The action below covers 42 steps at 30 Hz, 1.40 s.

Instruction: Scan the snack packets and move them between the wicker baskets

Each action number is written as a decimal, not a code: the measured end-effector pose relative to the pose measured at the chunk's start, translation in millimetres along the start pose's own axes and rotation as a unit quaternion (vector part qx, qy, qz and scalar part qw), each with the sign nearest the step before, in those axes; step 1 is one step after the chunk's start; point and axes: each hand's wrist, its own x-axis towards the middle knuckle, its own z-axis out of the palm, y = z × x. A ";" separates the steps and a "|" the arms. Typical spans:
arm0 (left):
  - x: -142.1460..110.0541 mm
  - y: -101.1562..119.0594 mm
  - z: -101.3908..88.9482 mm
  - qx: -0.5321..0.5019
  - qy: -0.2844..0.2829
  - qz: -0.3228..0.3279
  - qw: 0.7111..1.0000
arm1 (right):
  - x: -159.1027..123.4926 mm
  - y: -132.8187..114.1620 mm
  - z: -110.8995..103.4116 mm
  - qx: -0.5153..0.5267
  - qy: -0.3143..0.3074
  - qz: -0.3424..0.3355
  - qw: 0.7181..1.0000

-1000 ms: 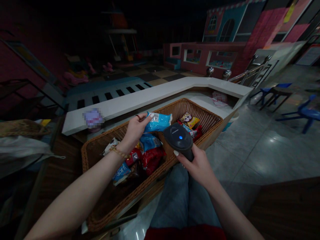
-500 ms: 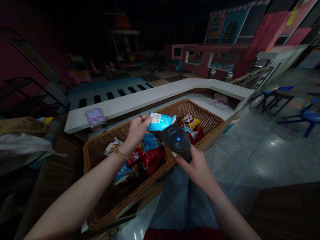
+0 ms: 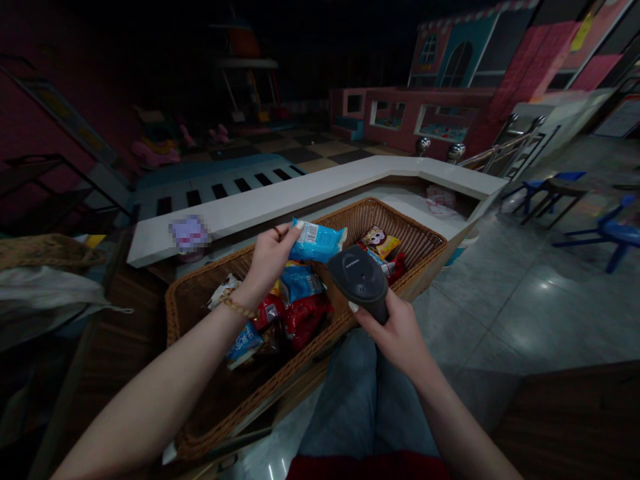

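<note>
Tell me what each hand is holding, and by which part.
The left hand holds a blue packet by its left end; the right hand grips a black scanner by its handle.

The snack packet in the left hand was bright blue, its barcode striped black on white; the scanner in the right hand was black, the wicker basket below woven brown.

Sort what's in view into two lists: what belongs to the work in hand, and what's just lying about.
Seemingly part of the work:
blue packet, in the left hand
black scanner, in the right hand
wicker basket, holding other packets, such as the red packet

Seemingly just lying about:
white bag, far left
blue chair, far right
piano-key mat, beyond the counter
</note>
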 end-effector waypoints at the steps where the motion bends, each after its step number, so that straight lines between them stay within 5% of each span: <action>1: 1.7 4.9 -5.6 0.017 0.027 0.007 0.999 | -0.3 3.1 -2.8 -0.007 0.011 0.004 1.000; 4: 8.2 21.6 -29.3 0.089 0.123 0.037 0.988 | -0.2 15.0 -15.1 -0.024 0.053 0.031 0.998; 8: 14.8 36.2 -55.1 0.141 0.114 0.072 0.981 | 2.4 28.6 -34.2 0.016 0.095 0.091 0.991; 12: 17.0 33.2 -52.4 0.239 0.106 0.098 0.960 | 4.5 32.3 -47.1 0.049 0.127 0.118 0.984; 18: 26.1 25.0 -1.8 0.378 -0.125 0.159 0.903 | 4.6 38.8 -56.1 0.062 0.155 0.142 0.976; 22: 45.8 13.9 47.7 0.461 -0.283 0.227 0.810 | 5.9 47.7 -61.7 0.069 0.163 0.162 0.971; 26: 66.9 -5.3 97.8 0.512 -0.369 0.277 0.725 | 6.9 56.1 -68.9 0.071 0.177 0.177 0.966; 30: 80.0 -22.8 144.2 0.538 -0.413 0.303 0.669 | 7.8 66.2 -73.9 0.079 0.183 0.183 0.963; 35: 84.5 -41.4 190.5 0.578 -0.443 0.225 0.647 | 11.4 75.3 -75.0 0.078 0.175 0.184 0.964; 39: 81.6 -53.2 205.8 0.598 -0.476 0.187 0.617 | 14.6 75.3 -74.6 0.077 0.171 0.179 0.966; 42: 81.6 -52.1 201.3 0.587 -0.457 0.186 0.641 | 15.4 72.5 -74.8 0.081 0.166 0.177 0.967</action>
